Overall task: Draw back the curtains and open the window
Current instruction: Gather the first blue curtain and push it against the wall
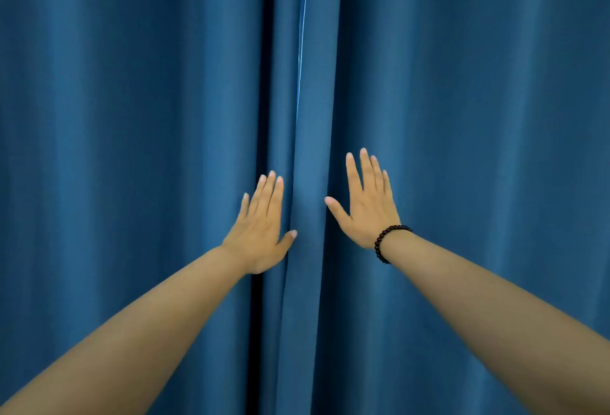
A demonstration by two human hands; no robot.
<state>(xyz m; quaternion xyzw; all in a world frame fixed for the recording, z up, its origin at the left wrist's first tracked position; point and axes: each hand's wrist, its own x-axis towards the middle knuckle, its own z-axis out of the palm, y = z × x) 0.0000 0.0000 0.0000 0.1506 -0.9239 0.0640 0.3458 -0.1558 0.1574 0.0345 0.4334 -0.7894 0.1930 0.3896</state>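
Blue fabric fills the head view: the left curtain (132,117) and right curtain (462,117) hang closed, overlapping at centre, where a thin bright slit (302,18) shows near the top. My left hand (260,226) and right hand (366,206) lie flat with fingers spread, gripping nothing, one on each side of the meeting edges. A dark beaded bracelet (384,243) circles my right wrist.
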